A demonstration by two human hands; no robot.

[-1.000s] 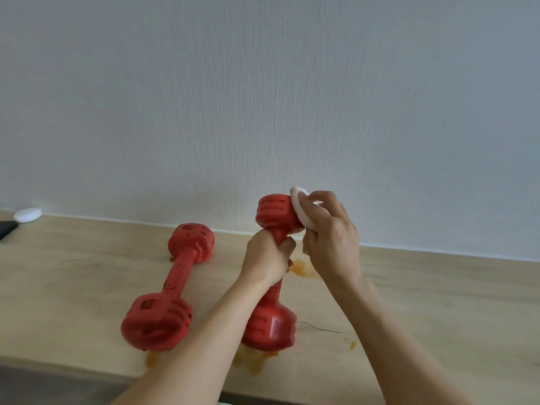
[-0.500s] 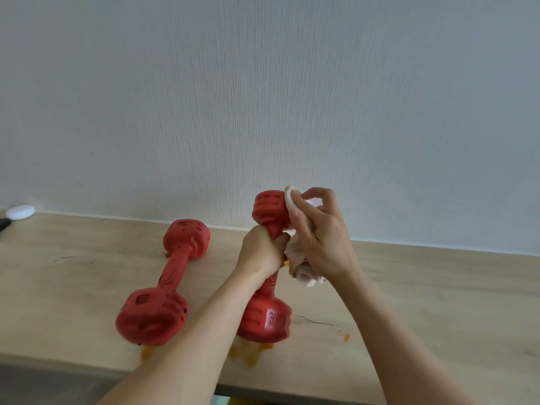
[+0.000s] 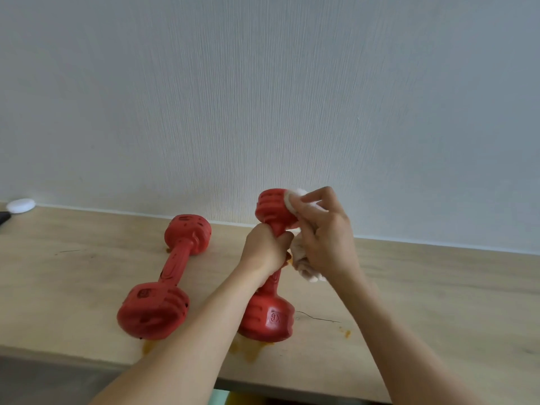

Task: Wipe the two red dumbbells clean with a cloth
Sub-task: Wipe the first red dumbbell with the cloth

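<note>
Red dumbbells, two, one cloth, two hands

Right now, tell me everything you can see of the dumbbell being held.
The held dumbbell is red, looks like moulded plastic, with ribbed heads and a slim handle. It stands tilted, its lower head on the wooden table over orange smears; that head bears raised marking. The left hand grips the handle. The right hand presses a white cloth on the upper head.

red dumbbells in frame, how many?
2. One dumbbell lies flat on the table, left of the arms. The other dumbbell stands tilted, gripped by the left hand; the right hand presses a cloth on its top. None seem hidden.
</note>
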